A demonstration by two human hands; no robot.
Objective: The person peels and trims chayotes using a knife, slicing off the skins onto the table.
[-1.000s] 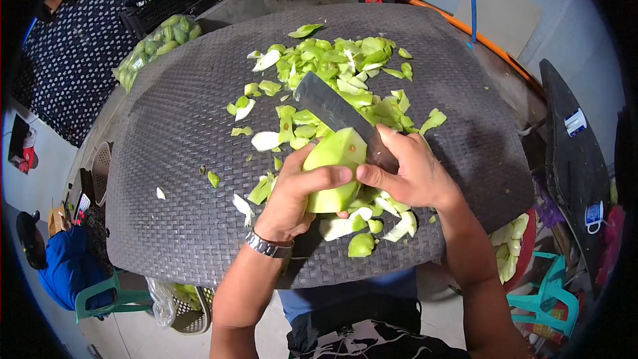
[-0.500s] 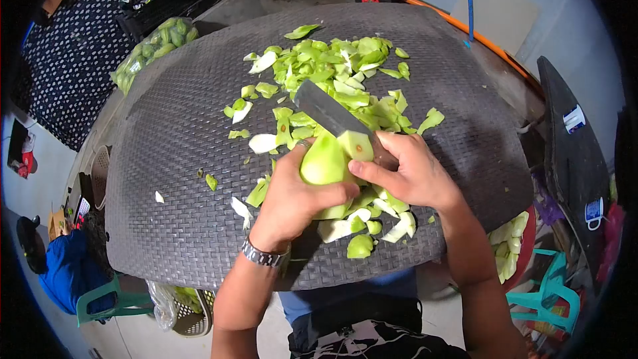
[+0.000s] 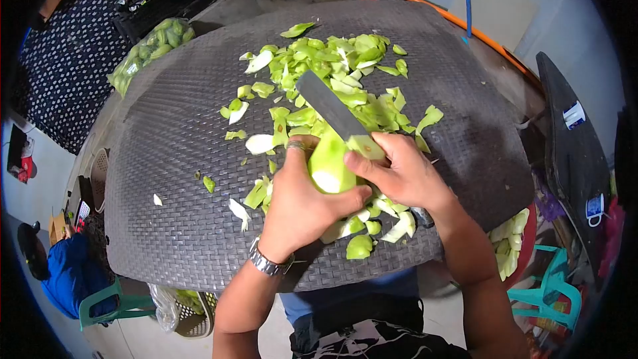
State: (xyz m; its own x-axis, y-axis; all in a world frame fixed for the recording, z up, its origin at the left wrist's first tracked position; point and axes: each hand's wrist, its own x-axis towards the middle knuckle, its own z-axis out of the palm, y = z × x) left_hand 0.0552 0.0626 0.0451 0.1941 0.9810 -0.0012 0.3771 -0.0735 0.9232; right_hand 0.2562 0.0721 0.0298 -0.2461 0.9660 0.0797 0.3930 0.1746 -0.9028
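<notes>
My left hand [image 3: 306, 193] is wrapped around a pale green vegetable [image 3: 330, 171] that looks like a chayote, holding it above the table. My right hand [image 3: 405, 173] grips a kitchen knife [image 3: 330, 108] with a broad grey blade pointing up and left. The end of its dark handle shows below that hand. Against the blade, by my right thumb, is a cut end piece [image 3: 365, 147] with a small brown centre. Green peelings [image 3: 332, 60] are heaped beyond my hands. Other trimmings [image 3: 359, 246] lie beneath and in front of them.
The woven-pattern table [image 3: 173, 159] has rounded edges. A plastic bag of green vegetables [image 3: 159, 43] stands off its far left edge. At the lower right, a basin [image 3: 530, 242] holds pale cut pieces near a teal chair [image 3: 551, 286]. A person in blue [image 3: 73, 272] sits at left.
The vegetable has turned and tilted in my left hand. The cut end piece now faces more downward beside the blade. The knife has shifted slightly, and its handle end now shows.
</notes>
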